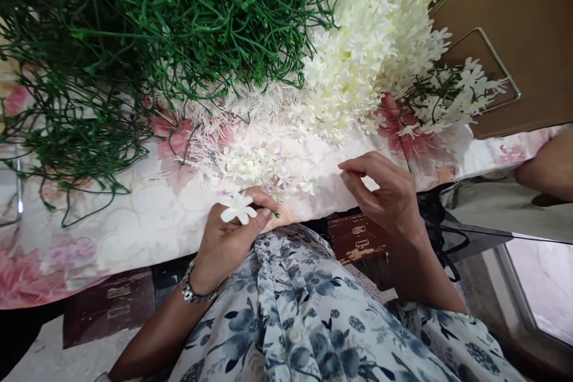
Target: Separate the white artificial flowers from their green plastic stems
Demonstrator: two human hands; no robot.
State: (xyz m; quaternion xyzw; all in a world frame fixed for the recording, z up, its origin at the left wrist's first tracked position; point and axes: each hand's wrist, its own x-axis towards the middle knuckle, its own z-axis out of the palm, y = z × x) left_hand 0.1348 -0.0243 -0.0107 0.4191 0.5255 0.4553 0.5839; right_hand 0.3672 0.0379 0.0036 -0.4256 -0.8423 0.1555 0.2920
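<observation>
My left hand (226, 245) is closed near the front edge of the table, pinching a white artificial flower (238, 208). The bloom sits over the knuckles, and a green stem tip (276, 214) pokes out past the thumb. To the right, my right hand (387, 194) hovers over the table edge, thumb and forefinger drawn together; whatever is between them, if anything, is too small to make out. Just beyond the left hand lies a small pile of loose white blossoms (253, 164). Thin white filament pieces (255, 104) are scattered behind that pile.
A large tangle of green plastic stems (188, 24) covers the far left. Heaped white petals (362, 54) rise at the far right, beside finished-looking white sprigs (465, 95). A brown box or board (528, 42) stands right. Floral cloth (147, 227) covers the table. Another person's limb (548, 167) shows at right.
</observation>
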